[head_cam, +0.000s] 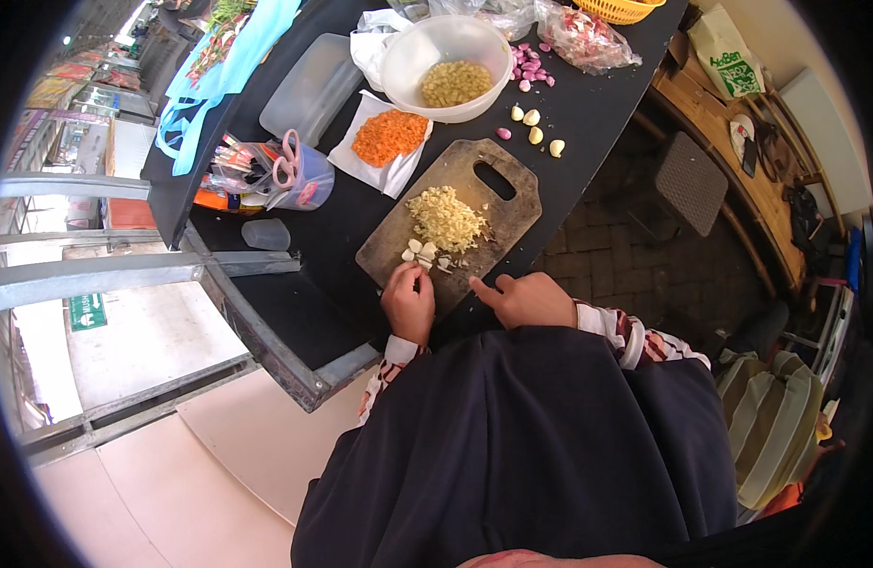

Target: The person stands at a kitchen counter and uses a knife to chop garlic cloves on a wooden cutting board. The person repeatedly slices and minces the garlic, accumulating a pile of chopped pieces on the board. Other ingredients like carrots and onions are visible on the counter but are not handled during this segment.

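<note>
A worn wooden cutting board [401, 213] with a slot handle lies at an angle on the black tabletop. Chopped garlic [447, 220] is heaped on its middle. Peeled garlic cloves [420, 250], some apparently cut, sit by the heap's near edge. My left hand [410, 302] is at the board's near-left side, thumb and fingertips drawn together beside these cloves; whether it pinches one is hidden. My right hand [534, 302] is at the near-right edge, index finger stretched toward the board and the other fingers curled. Anything inside its grasp cannot be made out.
Beyond the board are grated orange carrot [390, 137] on white paper, a plastic bowl [401, 64] of diced pale-green pieces, shallots [530, 65] and whole garlic cloves [535, 134]. Left stand a utensil cup [312, 181] with pink scissors and a small cup [266, 234]. A stool [690, 181] is right.
</note>
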A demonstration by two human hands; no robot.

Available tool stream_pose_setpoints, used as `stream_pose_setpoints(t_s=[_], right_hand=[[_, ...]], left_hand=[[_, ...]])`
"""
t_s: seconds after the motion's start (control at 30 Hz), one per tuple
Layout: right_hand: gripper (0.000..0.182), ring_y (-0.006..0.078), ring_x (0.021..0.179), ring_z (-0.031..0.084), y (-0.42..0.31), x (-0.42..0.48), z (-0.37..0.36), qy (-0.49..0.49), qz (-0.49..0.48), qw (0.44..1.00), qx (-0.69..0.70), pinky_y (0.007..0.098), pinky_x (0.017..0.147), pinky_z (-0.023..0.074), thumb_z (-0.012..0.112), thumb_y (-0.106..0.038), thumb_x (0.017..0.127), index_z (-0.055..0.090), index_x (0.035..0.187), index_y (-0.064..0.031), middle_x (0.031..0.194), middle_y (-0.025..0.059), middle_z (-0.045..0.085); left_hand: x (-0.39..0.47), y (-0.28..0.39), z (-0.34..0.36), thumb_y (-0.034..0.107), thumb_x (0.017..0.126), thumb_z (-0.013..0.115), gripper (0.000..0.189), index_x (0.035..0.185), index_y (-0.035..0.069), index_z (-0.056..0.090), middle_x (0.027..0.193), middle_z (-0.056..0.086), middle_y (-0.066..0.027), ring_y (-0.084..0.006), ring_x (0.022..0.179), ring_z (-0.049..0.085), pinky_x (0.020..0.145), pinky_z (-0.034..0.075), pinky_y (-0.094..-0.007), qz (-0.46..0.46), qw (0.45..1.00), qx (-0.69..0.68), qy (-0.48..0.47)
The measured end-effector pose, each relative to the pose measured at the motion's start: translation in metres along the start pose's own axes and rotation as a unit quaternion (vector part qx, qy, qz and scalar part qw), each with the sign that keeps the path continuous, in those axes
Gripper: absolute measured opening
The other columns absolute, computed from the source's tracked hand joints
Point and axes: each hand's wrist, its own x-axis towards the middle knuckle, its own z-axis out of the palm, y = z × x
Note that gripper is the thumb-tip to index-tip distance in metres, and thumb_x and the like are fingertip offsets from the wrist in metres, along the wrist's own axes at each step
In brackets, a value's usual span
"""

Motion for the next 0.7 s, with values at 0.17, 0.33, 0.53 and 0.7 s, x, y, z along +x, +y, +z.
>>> stream_pose_setpoints(t_s=[0.17, 0.33, 0.53, 0.7], right_hand=[[0.049, 0.0294, 0.059, 0.064, 0.001, 0.001, -0.003, -0.042, -0.021, 0.999, 0.003, 0.0412, 0.051, 0.0514, 0.055, -0.018, 0.081, 0.054, 0.13, -0.0106, 0.078, 0.0145, 0.061], [0.047, 0.0295, 0.059, 0.064, 0.001, 0.003, -0.001, -0.033, -0.019, 0.999, -0.007, 0.0412, 0.05, 0.051, 0.055, -0.018, 0.082, 0.054, 0.129, -0.0114, 0.078, 0.0141, 0.061], [0.044, 0.0285, 0.06, 0.064, -0.003, 0.01, 0.008, -0.029, 0.01, 0.999, -0.035, 0.0408, 0.051, 0.0511, 0.056, -0.018, 0.082, 0.056, 0.126, -0.0154, 0.078, 0.0118, 0.062], [0.05, 0.0271, 0.056, 0.061, 0.001, 0.015, 0.022, 0.02, 0.001, 0.999, -0.046, 0.0396, 0.051, 0.0495, 0.058, -0.017, 0.078, 0.056, 0.127, -0.0165, 0.078, 0.0104, 0.059]], left_hand=[[-0.001, 0.0, 0.0, 0.002, 0.078, 0.065, 0.005, 0.081, -0.001, 0.063, 0.089, 0.066, -0.0156, -0.0338, 0.079, 0.065, 0.069, 0.051, -0.0383, -0.011, 1.0, 0.01, -0.009], [0.0, 0.001, -0.001, 0.002, 0.078, 0.065, 0.005, 0.082, 0.0, 0.063, 0.09, 0.066, -0.0152, -0.0347, 0.079, 0.064, 0.068, 0.051, -0.0393, -0.003, 1.0, 0.012, -0.01], [0.001, 0.004, -0.002, 0.003, 0.078, 0.065, 0.006, 0.082, 0.0, 0.064, 0.089, 0.067, -0.015, -0.0339, 0.078, 0.065, 0.069, 0.052, -0.0386, -0.011, 1.0, 0.012, -0.009], [0.001, 0.005, -0.001, 0.002, 0.078, 0.066, 0.006, 0.083, 0.0, 0.065, 0.088, 0.067, -0.0148, -0.0329, 0.078, 0.065, 0.069, 0.052, -0.0379, -0.005, 1.0, 0.004, -0.006]])
